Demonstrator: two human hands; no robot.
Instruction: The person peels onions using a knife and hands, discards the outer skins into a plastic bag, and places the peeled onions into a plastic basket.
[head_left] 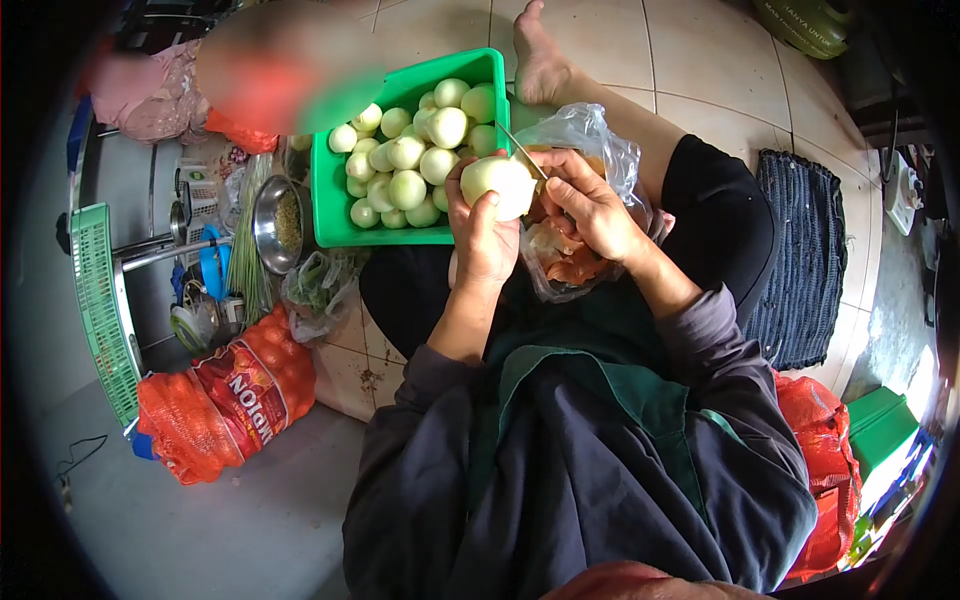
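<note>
A large peeled onion (498,188) rests in my left hand (484,228), whose fingers wrap round it from below and behind. My right hand (592,212) grips a small knife (522,152); its blade points up and left, close beside the onion's right side. Under my right hand lies a clear plastic bag (617,150) with brown onion skins (570,255) inside. Just behind my left hand is a green crate (408,237) filled with several peeled pale onions (407,152).
Left of the crate stand a metal bowl (283,224) and long green stalks (247,250). A red net sack of onions (230,400) lies lower left, near a green basket (103,310). A dark woven mat (797,258) and another red sack (815,470) are at the right.
</note>
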